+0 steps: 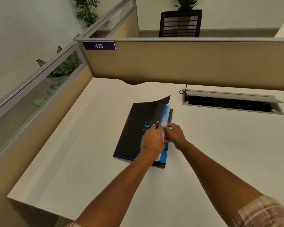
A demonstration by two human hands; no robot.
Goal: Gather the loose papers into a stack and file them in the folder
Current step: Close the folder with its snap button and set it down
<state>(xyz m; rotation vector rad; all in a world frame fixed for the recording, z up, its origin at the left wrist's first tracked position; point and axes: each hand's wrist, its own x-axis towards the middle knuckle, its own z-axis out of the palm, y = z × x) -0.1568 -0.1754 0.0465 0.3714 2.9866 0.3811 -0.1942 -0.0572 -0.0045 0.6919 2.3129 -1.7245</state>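
A black folder (138,128) with a blue smiley logo and blue inside lies in the middle of the white desk (72,153). Its front cover is partly raised, curling up at the far right corner. White papers (165,118) sit inside it, their edges showing along the right side. My left hand (152,140) rests on the cover near its right edge, fingers pinching the cover's edge. My right hand (175,135) grips the papers' edge just beside it, thumb touching the left hand.
An open cable tray (233,104) with a black cord is sunk into the desk at the back right. Beige partition walls (187,63) close off the back and left. A black chair (180,23) and plants stand beyond them.
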